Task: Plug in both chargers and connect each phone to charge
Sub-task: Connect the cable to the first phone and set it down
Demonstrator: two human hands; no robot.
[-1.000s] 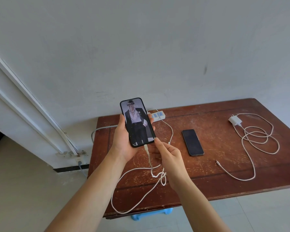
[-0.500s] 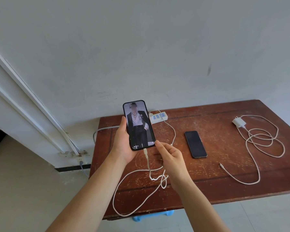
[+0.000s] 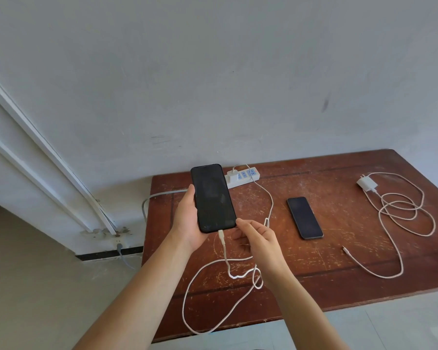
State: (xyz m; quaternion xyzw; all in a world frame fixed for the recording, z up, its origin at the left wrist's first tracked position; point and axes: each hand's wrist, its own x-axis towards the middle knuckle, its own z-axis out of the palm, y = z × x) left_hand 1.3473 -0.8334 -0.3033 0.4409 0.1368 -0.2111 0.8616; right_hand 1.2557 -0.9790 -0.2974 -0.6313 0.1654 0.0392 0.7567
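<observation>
My left hand (image 3: 187, 221) holds a black phone (image 3: 212, 198) upright above the table, its screen dark. A white cable (image 3: 223, 245) is plugged into its bottom and runs in loops to a white charger (image 3: 232, 175) seated in the power strip (image 3: 243, 177). My right hand (image 3: 257, 236) hovers just right of the phone's lower corner, fingers loosely apart, holding nothing. A second black phone (image 3: 304, 218) lies flat on the table, screen dark, unconnected. The second white charger (image 3: 366, 183) lies at the far right with its coiled cable (image 3: 402, 210); its free plug (image 3: 345, 248) rests near the second phone.
The worn brown wooden table (image 3: 339, 281) stands against a grey wall. The strip's grey cord (image 3: 147, 200) drops off the table's left edge toward a wall socket (image 3: 119, 242) near the floor. A white door frame (image 3: 48, 157) slants at left.
The held phone's screen went from lit with a picture to dark. My right hand let go of the cable plug and opened slightly beside the phone.
</observation>
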